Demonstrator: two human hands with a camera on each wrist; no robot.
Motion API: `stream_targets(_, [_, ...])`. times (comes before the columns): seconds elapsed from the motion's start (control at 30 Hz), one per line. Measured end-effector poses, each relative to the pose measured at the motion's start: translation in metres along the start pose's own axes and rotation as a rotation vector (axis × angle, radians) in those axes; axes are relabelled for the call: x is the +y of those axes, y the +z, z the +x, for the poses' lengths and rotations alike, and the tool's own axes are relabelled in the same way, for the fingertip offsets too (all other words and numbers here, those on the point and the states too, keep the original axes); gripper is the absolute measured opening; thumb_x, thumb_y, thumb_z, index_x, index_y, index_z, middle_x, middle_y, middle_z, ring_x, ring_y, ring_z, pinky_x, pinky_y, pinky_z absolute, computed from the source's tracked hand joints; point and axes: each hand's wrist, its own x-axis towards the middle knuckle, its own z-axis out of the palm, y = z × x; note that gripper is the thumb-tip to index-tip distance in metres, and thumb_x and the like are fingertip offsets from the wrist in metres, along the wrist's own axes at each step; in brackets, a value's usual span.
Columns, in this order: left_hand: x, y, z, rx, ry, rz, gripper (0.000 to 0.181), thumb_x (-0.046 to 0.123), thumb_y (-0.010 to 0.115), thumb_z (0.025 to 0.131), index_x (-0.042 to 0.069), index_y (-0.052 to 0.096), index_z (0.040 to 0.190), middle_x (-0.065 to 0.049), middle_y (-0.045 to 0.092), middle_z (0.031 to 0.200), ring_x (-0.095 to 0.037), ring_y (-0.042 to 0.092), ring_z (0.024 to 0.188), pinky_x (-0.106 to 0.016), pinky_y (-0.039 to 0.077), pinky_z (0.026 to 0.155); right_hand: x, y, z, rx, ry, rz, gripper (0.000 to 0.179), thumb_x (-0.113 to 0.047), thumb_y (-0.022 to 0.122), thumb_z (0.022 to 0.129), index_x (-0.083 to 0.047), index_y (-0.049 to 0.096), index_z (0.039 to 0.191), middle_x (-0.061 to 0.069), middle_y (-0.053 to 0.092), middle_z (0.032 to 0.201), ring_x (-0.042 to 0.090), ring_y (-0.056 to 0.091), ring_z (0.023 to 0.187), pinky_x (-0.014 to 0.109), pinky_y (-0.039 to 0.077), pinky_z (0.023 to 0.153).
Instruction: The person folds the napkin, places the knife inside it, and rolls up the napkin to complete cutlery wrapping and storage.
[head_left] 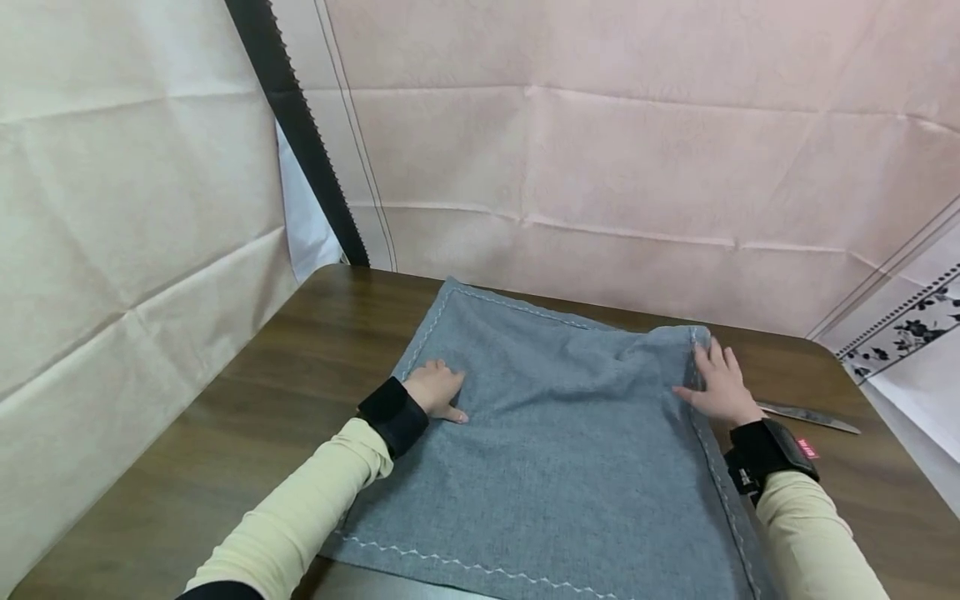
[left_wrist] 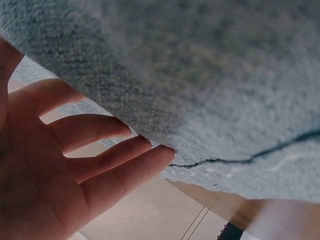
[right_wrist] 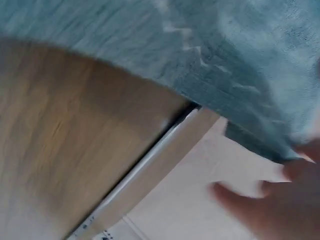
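One grey-blue cloth (head_left: 547, 475) on the tabletop (head_left: 187, 467), seemingly laid out almost fully, with white zigzag stitching along the near edge at 6 o'clock. Resting on top at 10 o'clock: left hand (head_left: 437, 388), with fingers loosely extended and thumb apart. On the border at 2 o'clock: right hand (head_left: 722, 392), with fingers spread, apparently pinching nothing. Probably left to do: smoothing ripples around 1 o'clock and straightening the wavy far edge. On the right wrist strap (head_left: 776, 454), a red tag (head_left: 807, 448), too small to read. Farther off, no legible writing.
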Motion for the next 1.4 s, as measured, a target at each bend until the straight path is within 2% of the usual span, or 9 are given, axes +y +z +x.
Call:
stream_targets(0.13, [0.0,-0.001,0.0,-0.017,0.005,-0.006,0.072,0.052,0.061,0.079,0.005,0.046,0.132,-0.021,0.053,0.118,-0.037,0.047,0.109,-0.041,0.045,0.085,-0.01,0.011,-0.007,-0.067,0.042,-0.101,0.071,-0.026,0.057,0.087,0.013,0.026,0.136,0.04,0.001,0.139,0.049,-0.008,0.128,0.069,0.019,0.09])
stream_targets(0.3, [0.0,-0.003,0.002,-0.061,-0.021,0.002,0.074,0.052,0.059,0.081,0.006,0.042,0.136,-0.022,0.05,0.123,-0.037,0.044,0.112,-0.041,0.045,0.085,-0.03,0.027,-0.012,-0.058,-0.037,-0.197,0.066,-0.03,0.059,0.086,0.006,0.036,0.136,0.034,0.01,0.142,0.046,-0.001,0.13,0.068,0.013,0.094])
stream_targets(0.57, [0.005,-0.006,0.004,-0.06,-0.001,-0.053,0.074,0.05,0.06,0.081,0.004,0.041,0.136,-0.025,0.047,0.124,-0.04,0.043,0.112,-0.043,0.044,0.085,-0.036,0.041,-0.018,-0.3,0.014,-0.203,0.085,-0.058,0.05,0.084,0.002,0.028,0.141,0.037,0.015,0.139,0.052,0.013,0.125,0.067,0.022,0.092])
stream_targets(0.7, [-0.001,-0.006,-0.002,0.002,0.071,-0.083,0.069,0.047,0.064,0.079,0.0,0.049,0.127,-0.023,0.055,0.114,-0.037,0.049,0.105,-0.043,0.042,0.087,-0.036,0.039,-0.024,-0.276,-0.019,-0.186,0.085,-0.055,0.056,0.081,0.003,0.033,0.138,0.038,0.02,0.137,0.051,0.018,0.124,0.063,0.026,0.092])
stream_targets(0.83, [-0.008,-0.007,-0.011,0.052,0.128,-0.144,0.048,0.043,0.073,0.071,0.003,0.061,0.096,-0.01,0.06,0.085,-0.024,0.055,0.079,-0.036,0.046,0.074,-0.034,0.037,-0.027,-0.25,-0.08,-0.172,0.08,-0.054,0.06,0.079,0.003,0.043,0.133,0.036,0.033,0.132,0.048,0.032,0.119,0.058,0.033,0.091])
stream_targets(0.93, [-0.01,-0.007,-0.017,0.074,0.136,-0.191,0.042,0.04,0.078,0.066,0.006,0.057,0.079,-0.003,0.052,0.07,-0.017,0.049,0.064,-0.032,0.044,0.062,-0.03,0.034,-0.021,-0.128,-0.095,-0.17,0.067,-0.047,0.061,0.082,0.004,0.051,0.125,0.03,0.047,0.121,0.043,0.046,0.108,0.053,0.04,0.085])
stream_targets(1.03, [-0.012,-0.005,-0.02,0.075,0.117,-0.184,0.042,0.041,0.078,0.064,0.007,0.058,0.079,-0.002,0.052,0.069,-0.016,0.049,0.063,-0.032,0.045,0.062,-0.028,0.033,-0.004,0.01,-0.074,-0.148,0.058,-0.037,0.058,0.086,0.006,0.05,0.124,0.029,0.047,0.119,0.042,0.045,0.108,0.052,0.04,0.085])
stream_targets(1.1, [-0.01,-0.003,-0.021,0.066,0.107,-0.154,0.044,0.042,0.077,0.066,0.006,0.059,0.084,-0.004,0.055,0.073,-0.019,0.053,0.067,-0.035,0.047,0.065,-0.027,0.034,0.007,0.017,-0.049,-0.129,0.06,-0.036,0.056,0.088,0.005,0.043,0.131,0.031,0.04,0.126,0.046,0.038,0.114,0.055,0.036,0.089])
stream_targets(1.4, [-0.005,-0.004,-0.02,0.052,0.095,-0.107,0.057,0.044,0.076,0.066,0.001,0.06,0.099,-0.015,0.061,0.091,-0.03,0.057,0.087,-0.041,0.045,0.082,-0.034,0.047,0.047,-0.367,0.133,-0.165,0.092,-0.069,0.045,0.079,-0.012,0.02,0.146,0.035,0.009,0.142,0.06,0.007,0.121,0.07,0.019,0.091])
